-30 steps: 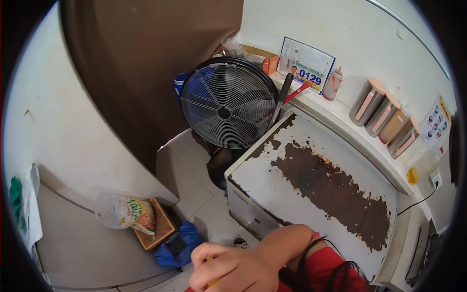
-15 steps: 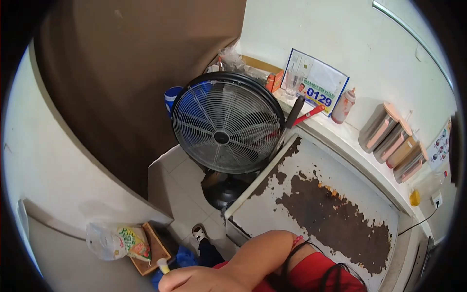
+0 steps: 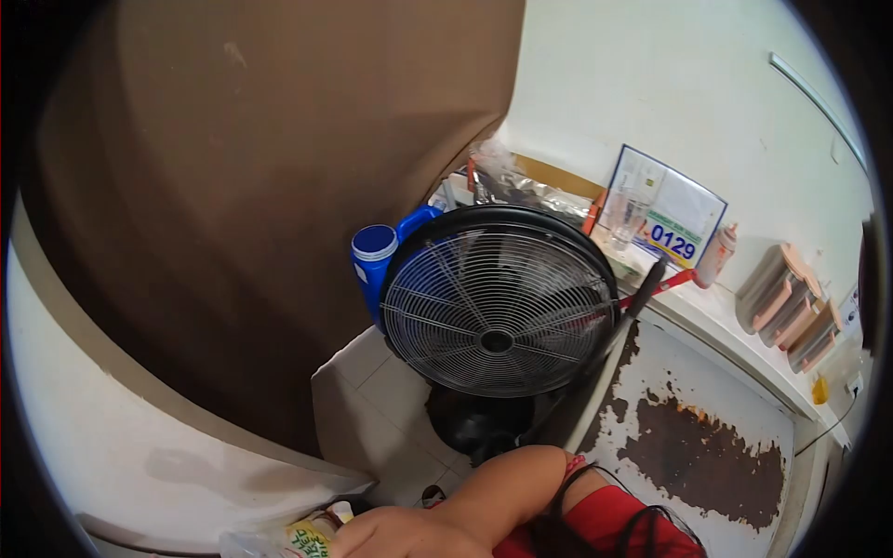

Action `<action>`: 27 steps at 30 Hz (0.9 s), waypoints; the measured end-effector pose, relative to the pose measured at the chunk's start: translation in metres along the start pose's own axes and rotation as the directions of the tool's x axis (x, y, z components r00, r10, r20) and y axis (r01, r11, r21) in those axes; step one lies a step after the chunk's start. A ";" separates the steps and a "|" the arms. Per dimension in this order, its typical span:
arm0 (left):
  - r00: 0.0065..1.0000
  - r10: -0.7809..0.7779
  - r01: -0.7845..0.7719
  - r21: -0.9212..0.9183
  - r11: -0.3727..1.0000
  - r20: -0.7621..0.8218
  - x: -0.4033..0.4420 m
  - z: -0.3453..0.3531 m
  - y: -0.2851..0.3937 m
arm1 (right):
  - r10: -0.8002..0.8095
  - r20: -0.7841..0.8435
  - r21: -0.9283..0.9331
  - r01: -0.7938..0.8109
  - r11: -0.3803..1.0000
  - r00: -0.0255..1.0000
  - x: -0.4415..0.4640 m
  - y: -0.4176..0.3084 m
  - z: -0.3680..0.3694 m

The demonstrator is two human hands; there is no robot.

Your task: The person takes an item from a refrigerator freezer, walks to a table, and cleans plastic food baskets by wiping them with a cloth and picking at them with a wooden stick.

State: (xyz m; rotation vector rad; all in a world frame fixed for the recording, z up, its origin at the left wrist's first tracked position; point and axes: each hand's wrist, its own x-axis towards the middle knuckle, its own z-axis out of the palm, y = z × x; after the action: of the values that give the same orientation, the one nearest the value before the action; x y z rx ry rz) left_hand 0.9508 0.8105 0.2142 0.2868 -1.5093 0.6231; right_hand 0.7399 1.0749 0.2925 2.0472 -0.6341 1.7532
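My left hand (image 3: 395, 534) is at the bottom edge, at the end of my bare arm, with its fingers curled. A small pale thing with a white end (image 3: 342, 510) sticks out at the top of the fist; its kind does not show. Just left of the hand is a clear plastic bag (image 3: 251, 544) and a yellow-and-green printed pack (image 3: 307, 539), both partly cut off by the frame. My right hand is out of view.
A black floor fan (image 3: 497, 341) stands ahead, with a blue jug (image 3: 374, 246) behind it. To the right is a peeling metal surface (image 3: 642, 367). The ledge holds a sauce bottle (image 3: 715, 256), a 0129 sign (image 3: 672, 209) and pink-lidded pitchers (image 3: 772, 288). A brown panel (image 3: 260, 186) rises left.
The view has shifted, so the fan, ledge and bag appear lower and farther right. My left hand, still curled round the pale thing, is now closer to the printed pack.
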 end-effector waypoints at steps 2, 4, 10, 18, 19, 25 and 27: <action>0.999 0.001 0.006 -0.175 0.985 0.044 -0.030 0.027 -0.025 | 0.018 -0.026 0.014 -0.018 1.000 0.999 -0.001 0.021 -0.001; 0.995 -0.013 0.064 -0.512 0.857 0.102 -0.066 0.051 -0.047 | 0.051 -0.039 0.011 -0.050 0.999 0.998 -0.006 0.037 0.003; 0.993 0.114 -0.006 -0.913 0.408 0.044 -0.075 0.108 -0.006 | 0.090 -0.057 -0.009 -0.090 0.996 0.994 -0.014 0.079 0.002; 0.852 0.332 0.299 -0.897 0.325 0.405 -0.061 0.142 0.059 | 0.030 -0.084 0.052 -0.025 0.998 0.996 -0.017 0.133 -0.021; 0.832 0.284 0.357 -0.852 0.382 0.476 -0.048 0.149 0.082 | 0.014 -0.086 0.075 -0.008 0.997 0.996 -0.017 0.144 -0.020; 0.652 0.086 0.540 -0.541 0.644 0.753 -0.005 0.205 0.143 | -0.157 0.010 0.086 0.156 0.984 0.988 -0.041 0.133 -0.128; 0.653 0.103 0.502 -0.530 0.683 0.750 -0.007 0.221 0.135 | -0.214 0.084 0.012 0.213 0.977 0.973 -0.040 0.186 -0.120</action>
State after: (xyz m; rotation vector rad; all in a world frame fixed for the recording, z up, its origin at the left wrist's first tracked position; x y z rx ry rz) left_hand 0.6922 0.7988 0.1948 0.1043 -2.3408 -0.4045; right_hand 0.5329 0.9897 0.2697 2.1143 -0.4167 1.5533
